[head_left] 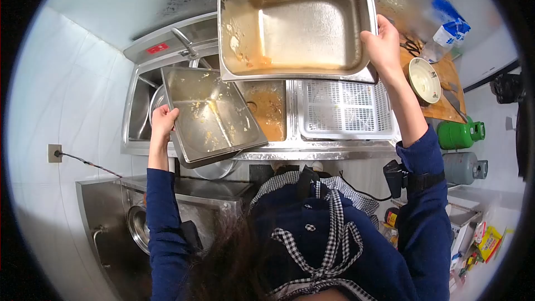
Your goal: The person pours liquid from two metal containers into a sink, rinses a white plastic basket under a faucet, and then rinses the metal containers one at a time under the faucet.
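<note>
My right hand (383, 47) grips the right rim of a deep steel pan (312, 28), raised and tilted so its stained inside shows, with brownish residue along its lower side. On the left, my left hand (164, 120) is closed on the left rim of a second steel pan (209, 108), which has yellowish food bits inside and hangs tilted over the sink's front edge. Between and behind the pans lies a sink basin (270, 125) with brown, dirty water or residue. A white perforated basket (348, 108) sits in the right basin, partly hidden by the raised pan.
A faucet (184, 42) rises behind the left basin. At the right, a wooden board (446, 108) holds a bowl (424, 81) and a knife. Below it stand a green gas cylinder (460, 134) and a grey one (462, 168). A steel stove unit (206, 192) is at lower left.
</note>
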`<action>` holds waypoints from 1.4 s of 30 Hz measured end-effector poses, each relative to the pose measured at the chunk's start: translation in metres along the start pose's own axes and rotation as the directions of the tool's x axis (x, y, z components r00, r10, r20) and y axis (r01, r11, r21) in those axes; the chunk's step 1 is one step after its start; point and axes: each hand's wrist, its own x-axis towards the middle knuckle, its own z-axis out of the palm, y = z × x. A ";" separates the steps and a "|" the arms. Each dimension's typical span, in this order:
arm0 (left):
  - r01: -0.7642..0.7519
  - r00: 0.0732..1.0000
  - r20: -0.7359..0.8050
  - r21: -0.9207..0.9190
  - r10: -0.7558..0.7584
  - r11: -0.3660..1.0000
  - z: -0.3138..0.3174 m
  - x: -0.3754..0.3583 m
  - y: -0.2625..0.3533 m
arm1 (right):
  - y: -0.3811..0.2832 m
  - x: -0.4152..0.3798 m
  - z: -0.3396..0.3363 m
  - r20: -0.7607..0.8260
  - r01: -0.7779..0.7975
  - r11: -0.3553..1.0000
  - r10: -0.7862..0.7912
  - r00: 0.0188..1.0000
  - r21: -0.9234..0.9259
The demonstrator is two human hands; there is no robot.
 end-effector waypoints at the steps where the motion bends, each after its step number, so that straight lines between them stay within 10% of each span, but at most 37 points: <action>1: -0.003 1.000 -0.021 -0.021 0.002 1.000 0.004 -0.005 0.000 | 0.005 0.000 -0.002 0.005 -0.012 1.000 0.012 1.000 0.012; 5: -0.074 0.987 -0.133 0.097 0.087 0.993 0.023 -0.005 -0.028 | 0.015 -0.005 0.004 0.006 0.091 0.995 -0.091 0.996 0.050; 21: 0.098 0.937 -0.185 -0.674 -0.296 0.732 0.176 0.047 -0.130 | 0.033 -0.087 -0.020 0.168 -0.593 0.800 0.575 0.800 0.087; 27: 0.259 0.953 0.186 -0.908 -0.240 0.328 0.210 0.097 -0.263 | 0.059 -0.114 0.035 0.213 -0.755 0.620 0.725 0.655 0.214; 32: 0.489 0.856 0.426 -0.850 -0.294 0.193 0.205 0.087 -0.226 | 0.050 -0.105 0.127 0.174 -0.831 0.533 0.813 0.555 0.160; 36: 0.768 0.565 0.523 -0.616 -0.638 0.176 0.193 0.057 -0.225 | 0.117 -0.125 0.224 -0.043 -0.735 0.678 0.735 0.677 0.016; 38: 0.860 0.385 0.485 -0.496 -0.785 0.116 0.169 0.034 -0.187 | 0.119 -0.124 0.258 0.099 -0.762 0.644 0.756 0.647 0.067; 42: 0.834 0.544 0.545 -0.438 -0.639 0.337 0.131 -0.011 -0.156 | 0.165 -0.152 0.312 0.071 -0.772 0.635 0.769 0.635 0.022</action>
